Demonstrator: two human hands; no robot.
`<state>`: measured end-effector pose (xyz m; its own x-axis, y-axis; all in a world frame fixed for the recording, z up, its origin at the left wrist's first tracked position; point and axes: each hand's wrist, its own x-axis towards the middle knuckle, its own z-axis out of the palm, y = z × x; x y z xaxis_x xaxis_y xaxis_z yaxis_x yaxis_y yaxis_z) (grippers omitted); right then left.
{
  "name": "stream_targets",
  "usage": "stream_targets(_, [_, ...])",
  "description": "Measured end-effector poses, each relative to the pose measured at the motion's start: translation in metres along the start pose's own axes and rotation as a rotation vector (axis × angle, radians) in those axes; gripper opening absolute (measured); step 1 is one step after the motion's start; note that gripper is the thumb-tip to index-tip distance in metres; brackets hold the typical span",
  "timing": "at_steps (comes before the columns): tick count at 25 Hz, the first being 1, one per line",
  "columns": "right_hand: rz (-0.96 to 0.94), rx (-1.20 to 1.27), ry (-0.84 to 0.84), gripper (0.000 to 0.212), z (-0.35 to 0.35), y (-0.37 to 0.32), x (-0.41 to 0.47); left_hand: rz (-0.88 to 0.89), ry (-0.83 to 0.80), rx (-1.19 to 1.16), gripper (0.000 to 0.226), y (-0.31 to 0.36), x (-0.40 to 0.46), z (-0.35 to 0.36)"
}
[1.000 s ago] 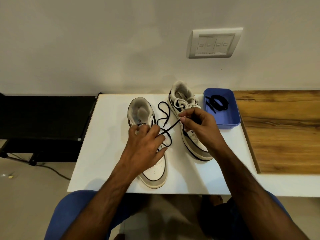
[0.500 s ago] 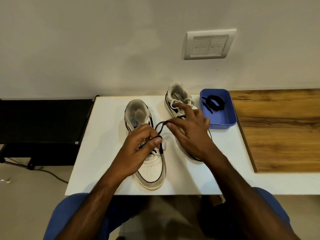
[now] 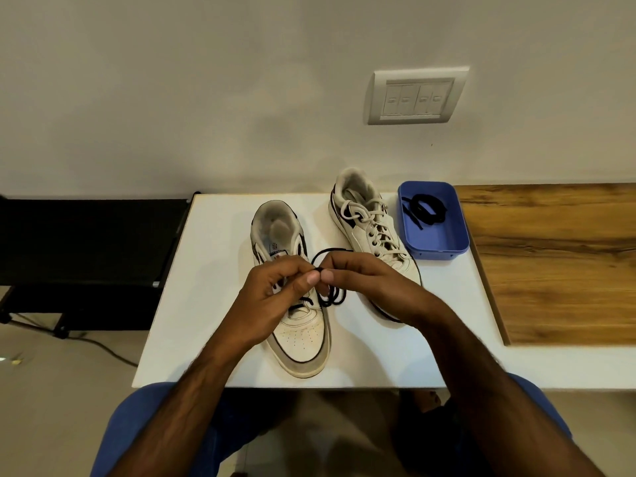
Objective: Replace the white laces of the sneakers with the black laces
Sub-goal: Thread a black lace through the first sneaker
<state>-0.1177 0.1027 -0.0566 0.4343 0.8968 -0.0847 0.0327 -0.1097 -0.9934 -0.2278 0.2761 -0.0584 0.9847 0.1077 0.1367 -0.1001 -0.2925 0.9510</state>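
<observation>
Two white sneakers stand on the white table (image 3: 192, 304). The left sneaker (image 3: 303, 342) carries a black lace (image 3: 330, 297) threaded through its eyelets, with loose loops hanging beside it. My left hand (image 3: 275, 301) and my right hand (image 3: 368, 287) meet above this shoe, and both pinch the black lace between thumb and fingers. The right sneaker (image 3: 368, 222) still has its white laces (image 3: 364, 215), tied near the top. A second black lace (image 3: 425, 206) lies coiled in the blue tray (image 3: 433, 249).
The blue tray sits at the table's back right, next to a wooden surface (image 3: 557, 263). A black stand (image 3: 89, 242) is on the left with a cable on the floor. A switch plate (image 3: 416, 96) is on the wall. My knees in blue are under the table's front edge.
My right hand has come left from over the right sneaker to meet my left hand above the left shoe. The black lace's loop has been gathered in between the two hands.
</observation>
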Motion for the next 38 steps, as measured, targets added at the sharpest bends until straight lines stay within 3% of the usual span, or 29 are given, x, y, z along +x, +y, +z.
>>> stream_targets(4, [0.079, 0.067, -0.07, 0.031, -0.006, 0.004, 0.0, -0.007, -0.003, 0.004, 0.028, -0.006, 0.0, 0.005])
stream_targets(7, [0.092, 0.19, 0.053, 0.031, -0.015, 0.004, -0.004, -0.081, 0.122, -0.006, 0.026, -0.017, 0.0, -0.005])
stream_targets(9, [0.013, 0.505, 0.215, 0.033, -0.027, 0.0, -0.007, -0.11, 0.196, 0.168, 0.026, -0.027, -0.001, -0.025])
stream_targets(10, [-0.055, 0.717, 0.317, 0.033, -0.034, -0.001, -0.01, -0.091, 0.161, 0.346, 0.027, -0.034, -0.003, -0.035])
stream_targets(12, [-0.212, 1.078, 0.512, 0.034, -0.048, 0.002, -0.015, -0.026, -0.07, 0.648, 0.03, -0.04, -0.004, -0.046])
stream_targets(14, [-0.3, 1.206, 0.679, 0.03, -0.058, 0.01, -0.017, 0.028, -0.294, 0.814, 0.031, -0.04, -0.005, -0.043])
stream_targets(17, [-0.155, 1.074, 0.785, 0.028, -0.055, 0.014, -0.007, 0.136, -0.292, 0.911, 0.032, -0.037, -0.006, -0.035])
stream_targets(20, [0.111, 0.634, 0.711, 0.031, -0.033, 0.009, 0.006, 0.103, -0.003, 0.635, 0.022, -0.026, -0.008, -0.026])
stream_targets(22, [0.109, 0.35, 0.572, 0.03, -0.016, 0.015, 0.009, 0.064, 0.161, 0.402, 0.027, -0.017, -0.005, -0.012])
stream_targets(25, [0.096, 0.078, 0.461, 0.033, 0.006, 0.022, 0.012, 0.046, 0.119, 0.247, 0.042, -0.013, 0.001, 0.01])
stream_targets(27, [0.108, 0.019, 0.477, 0.028, 0.016, 0.018, 0.017, 0.058, 0.081, 0.219, 0.05, -0.018, 0.002, 0.017])
stream_targets(31, [0.117, -0.008, 0.464, 0.029, 0.03, 0.014, 0.02, 0.041, 0.219, 0.158, 0.047, -0.021, 0.003, 0.019])
stream_targets(38, [0.181, 0.066, 0.33, 0.038, 0.037, 0.01, 0.022, -0.042, 0.291, -0.189, 0.014, -0.024, 0.007, 0.011])
